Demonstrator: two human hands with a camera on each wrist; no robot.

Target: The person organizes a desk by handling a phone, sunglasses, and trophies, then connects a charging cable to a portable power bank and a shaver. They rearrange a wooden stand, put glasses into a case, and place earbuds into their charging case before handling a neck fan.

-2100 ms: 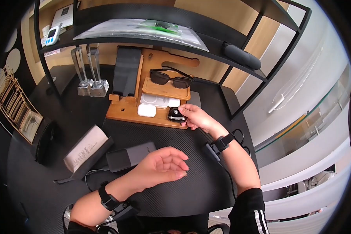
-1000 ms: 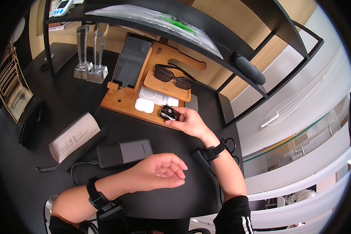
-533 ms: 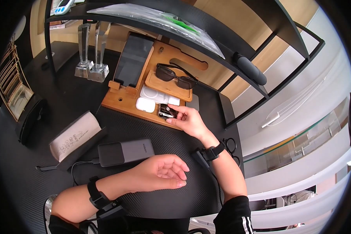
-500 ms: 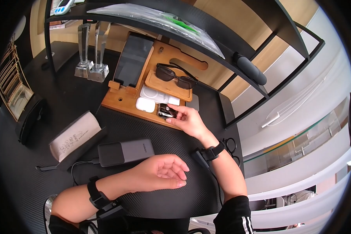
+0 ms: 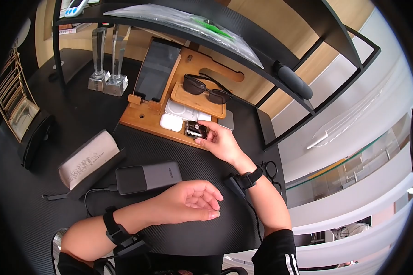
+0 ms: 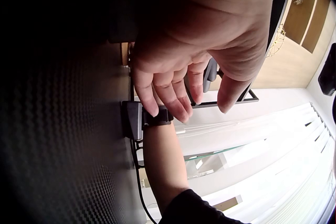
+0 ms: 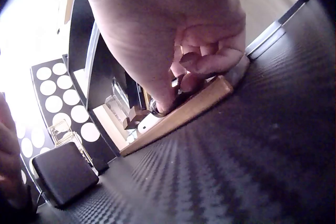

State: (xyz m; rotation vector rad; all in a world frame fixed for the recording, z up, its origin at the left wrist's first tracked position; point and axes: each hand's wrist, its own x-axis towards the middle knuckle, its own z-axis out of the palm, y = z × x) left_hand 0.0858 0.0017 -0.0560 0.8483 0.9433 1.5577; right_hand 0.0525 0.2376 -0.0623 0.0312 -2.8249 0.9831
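My right hand (image 5: 221,143) is at the front right of a wooden desk organizer (image 5: 147,124), thumb and fingers around a glossy black key fob (image 5: 195,129) with silver trim. The fob lies on the organizer's base, right beside a white earbud case (image 5: 171,122). In the right wrist view the palm covers most of the fob, and the fingertips sit just over the wooden edge (image 7: 181,116). My left hand (image 5: 188,203) hovers over the black desk mat in front of the power bank (image 5: 147,178), palm inward, fingers loosely bent and holding nothing.
A phone (image 5: 158,68) leans on the organizer's left, with sunglasses (image 5: 207,89) on its small shelf. Crystal trophies (image 5: 115,84) stand behind left. An opened box-like case (image 5: 88,160) lies left of the power bank. A black shelf frame (image 5: 289,80) spans above.
The fob has moved left from the organizer's front right corner to beside the earbud case, turning a little in my right fingers. The head view has shifted; my left hand stays nearly still.
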